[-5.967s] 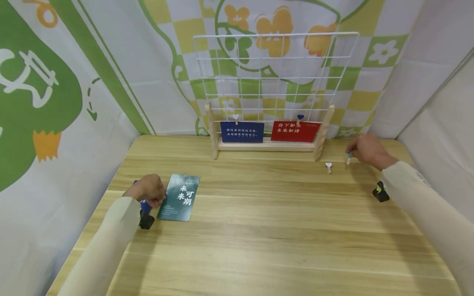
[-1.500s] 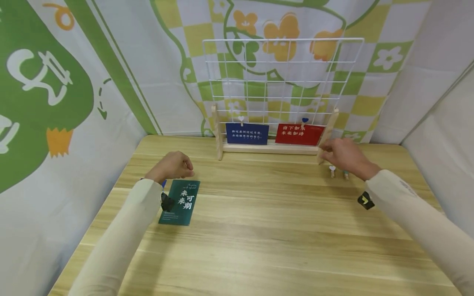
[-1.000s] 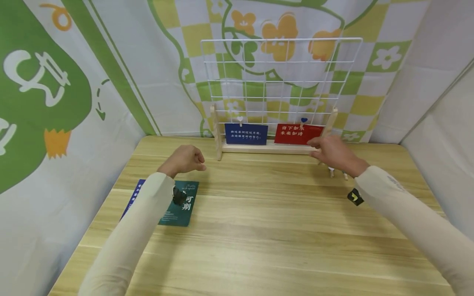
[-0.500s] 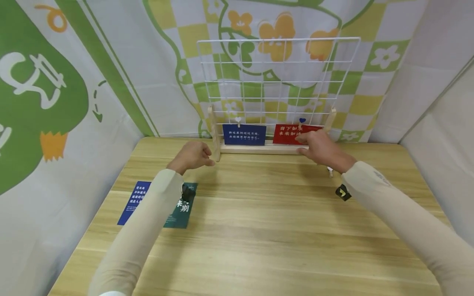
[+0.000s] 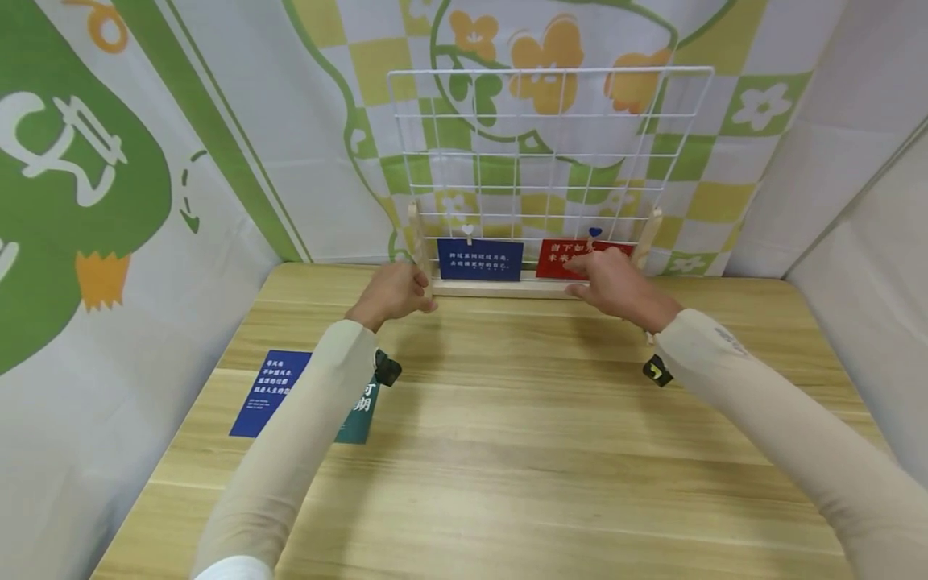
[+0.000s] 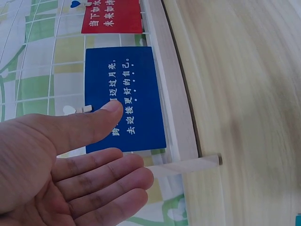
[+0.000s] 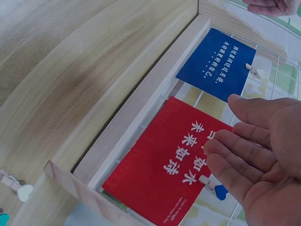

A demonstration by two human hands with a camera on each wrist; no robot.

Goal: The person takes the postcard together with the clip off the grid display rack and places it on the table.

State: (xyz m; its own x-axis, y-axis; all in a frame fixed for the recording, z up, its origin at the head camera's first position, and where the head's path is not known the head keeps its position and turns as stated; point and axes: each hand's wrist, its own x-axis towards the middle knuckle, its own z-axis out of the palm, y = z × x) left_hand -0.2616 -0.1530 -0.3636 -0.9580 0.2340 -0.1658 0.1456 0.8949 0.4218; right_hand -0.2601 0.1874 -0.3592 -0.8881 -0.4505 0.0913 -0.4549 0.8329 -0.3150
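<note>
A white wire grid rack stands on a wooden base (image 5: 500, 288) at the back of the table. Clipped low on it hang a blue card (image 5: 478, 259), under a white heart clip (image 5: 468, 231), and a red card (image 7: 150, 165), under a blue heart clip (image 5: 594, 232). My left hand (image 5: 395, 292) is beside the rack's left wooden foot, fingers relaxed and nothing in the palm. In front of the red card is my right hand (image 5: 619, 283), palm bare and fingers loosely extended, overlapping the card's lettering in the head view.
Another blue card (image 5: 268, 395) and a green card (image 5: 355, 427) lie on the table at left, partly under my left forearm in view. Right of the rack lie a white heart clip (image 7: 23, 192) and a teal one (image 7: 3, 219). Fabric walls enclose the table.
My right hand has left the teal clip on the table and moved left to the red card. My left hand has moved from the loose cards to the rack's left foot.
</note>
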